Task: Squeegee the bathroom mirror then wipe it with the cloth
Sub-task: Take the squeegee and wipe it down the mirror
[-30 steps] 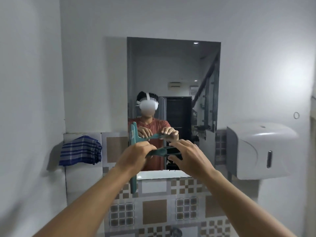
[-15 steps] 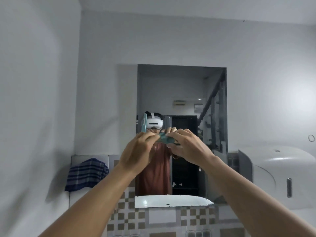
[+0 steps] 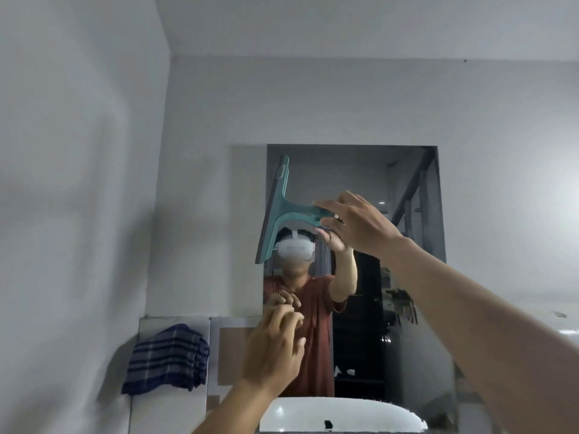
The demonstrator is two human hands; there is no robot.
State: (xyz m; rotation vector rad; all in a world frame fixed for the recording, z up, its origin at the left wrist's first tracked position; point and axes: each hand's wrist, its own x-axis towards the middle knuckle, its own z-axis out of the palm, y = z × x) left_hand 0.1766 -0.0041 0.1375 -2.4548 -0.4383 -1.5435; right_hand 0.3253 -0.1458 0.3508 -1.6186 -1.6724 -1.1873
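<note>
A rectangular mirror [image 3: 354, 173] hangs on the white wall ahead. My right hand [image 3: 357, 225] grips the handle of a teal squeegee [image 3: 277, 209], whose blade stands nearly upright along the mirror's left edge, near the top. My left hand [image 3: 272, 349] hangs lower, in front of the mirror's bottom left corner, fingers loosely curled and holding nothing. A blue checked cloth [image 3: 167, 360] is draped over a ledge left of the mirror. The mirror reflects a person in a red shirt and both hands.
A white wall [image 3: 78, 214] stands close on the left. The white rim of a basin [image 3: 338, 411] shows reflected at the mirror's bottom. A white dispenser [image 3: 567, 324] sits at the right edge. Tiles [image 3: 232, 355] lie between the cloth and the mirror.
My left hand let go of the squeegee and dropped down. My right hand lifted the squeegee up to the mirror's upper left. The view tilted upward.
</note>
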